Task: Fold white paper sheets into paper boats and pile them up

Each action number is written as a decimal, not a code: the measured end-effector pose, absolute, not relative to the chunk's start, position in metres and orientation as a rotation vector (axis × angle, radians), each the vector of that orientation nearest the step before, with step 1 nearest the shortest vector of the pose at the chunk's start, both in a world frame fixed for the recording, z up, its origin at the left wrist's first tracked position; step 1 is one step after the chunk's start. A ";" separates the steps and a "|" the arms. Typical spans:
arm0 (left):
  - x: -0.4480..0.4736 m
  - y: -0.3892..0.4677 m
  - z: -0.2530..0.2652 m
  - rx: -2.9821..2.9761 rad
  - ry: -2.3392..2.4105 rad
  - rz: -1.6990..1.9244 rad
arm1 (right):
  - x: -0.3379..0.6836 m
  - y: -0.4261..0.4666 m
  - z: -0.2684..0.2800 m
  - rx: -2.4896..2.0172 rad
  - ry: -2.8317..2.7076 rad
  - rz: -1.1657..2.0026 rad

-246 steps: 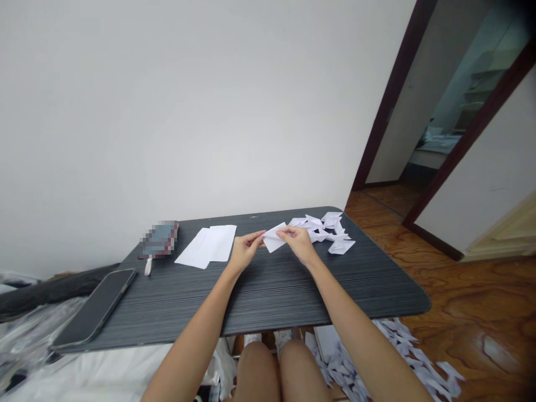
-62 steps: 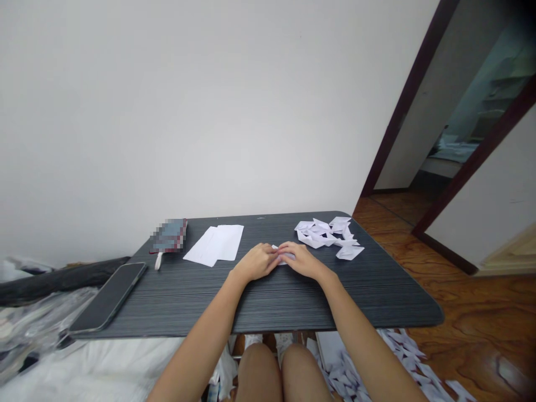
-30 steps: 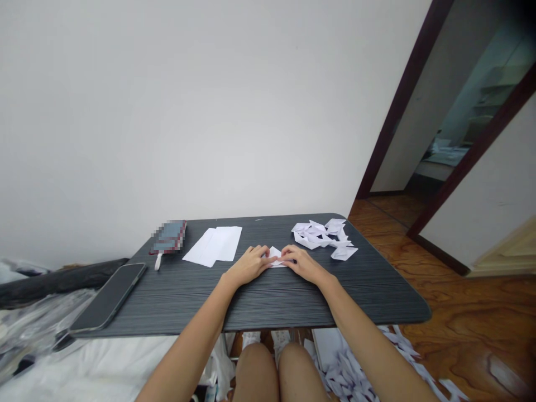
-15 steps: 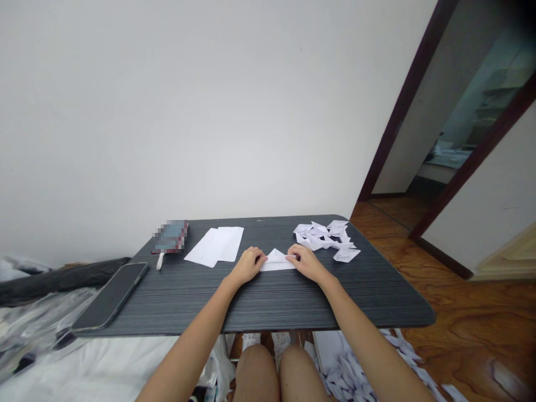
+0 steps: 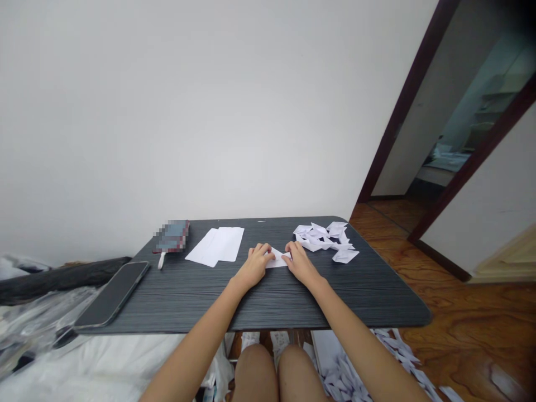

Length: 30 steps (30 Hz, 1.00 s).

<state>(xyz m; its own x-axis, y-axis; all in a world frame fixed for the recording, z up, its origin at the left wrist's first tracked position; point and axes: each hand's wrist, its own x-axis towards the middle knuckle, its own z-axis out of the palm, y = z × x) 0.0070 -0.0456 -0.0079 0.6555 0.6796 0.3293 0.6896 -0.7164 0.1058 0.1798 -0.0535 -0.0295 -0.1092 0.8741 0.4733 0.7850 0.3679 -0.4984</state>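
On the dark table lies a small folded piece of white paper [image 5: 277, 259], with a pointed top edge showing between my hands. My left hand [image 5: 258, 263] is closed on the left end of the paper, thumb and fingers bent over it. At the right end, my right hand [image 5: 300, 263] pinches the paper, its fingertips on the upper edge. Both hands cover the ends of the paper, so those folds are hidden. Left of my hands rest flat white paper sheets [image 5: 215, 245], overlapping. A loose group of folded white paper pieces [image 5: 322, 237] lies to the right.
A smartphone [image 5: 112, 295] lies on the left corner of the table [image 5: 184, 304]. Behind it is a blurred-out item [image 5: 171, 235] with a white stick. Many folded papers [image 5: 345, 374] sit below the table at right. A white wall [image 5: 251, 111] stands behind.
My hands have come slightly closer together, and less of the folded paper shows between them. My left hand has shifted right and its fingers now reach farther over the paper.
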 end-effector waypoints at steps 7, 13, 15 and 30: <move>0.006 -0.053 -0.010 -2.875 -1.149 -0.546 | 0.171 -0.071 -0.025 -1.331 -2.167 0.003; -0.010 -0.075 -0.014 -2.725 -1.261 -0.711 | 0.176 -0.082 -0.027 -1.469 -2.150 -0.044; -0.012 -0.079 -0.016 -2.655 -1.322 -0.751 | 0.176 -0.082 -0.024 -1.489 -2.159 -0.037; 0.017 -0.023 -0.021 -2.649 -1.895 -0.651 | 0.170 -0.033 -0.035 -1.688 -2.013 0.171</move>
<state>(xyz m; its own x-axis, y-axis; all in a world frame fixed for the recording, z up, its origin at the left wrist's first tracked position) 0.0174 -0.0227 -0.0206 0.2780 0.9378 0.2077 0.8675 -0.3380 0.3650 0.1704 -0.0328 -0.0351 -0.1033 0.9501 0.2942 0.8869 0.2219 -0.4052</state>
